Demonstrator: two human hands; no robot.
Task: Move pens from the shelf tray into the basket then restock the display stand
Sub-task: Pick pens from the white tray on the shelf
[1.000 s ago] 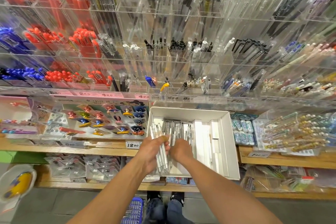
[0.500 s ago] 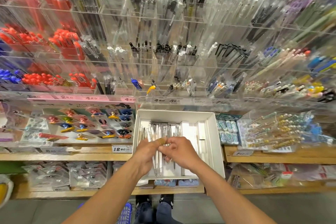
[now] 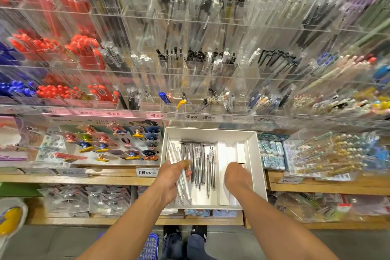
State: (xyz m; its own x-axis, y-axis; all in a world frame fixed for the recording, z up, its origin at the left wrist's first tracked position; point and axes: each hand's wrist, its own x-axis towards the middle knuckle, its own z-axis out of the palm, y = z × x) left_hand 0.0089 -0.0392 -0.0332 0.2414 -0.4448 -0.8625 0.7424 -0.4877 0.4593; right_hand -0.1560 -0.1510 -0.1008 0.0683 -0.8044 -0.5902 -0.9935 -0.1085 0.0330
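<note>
1. Several clear-barrelled pens (image 3: 183,181) clamped in left hand (image 3: 171,177), over the white shelf tray (image 3: 252,150).
2. Right hand (image 3: 236,175) rests in tray; fingers hidden, grip unclear.
3. Pens look light, stiff, slick; bunch mid-barrel.
4. Metallic pens (image 3: 200,164) remain in tray.
5. Blue basket (image 3: 150,246) below, mostly cut off; display stand (image 3: 200,82) blurred.

tray (image 3: 252,154) open above, right side bare, display stand (image 3: 190,82) overhanging rear
</note>
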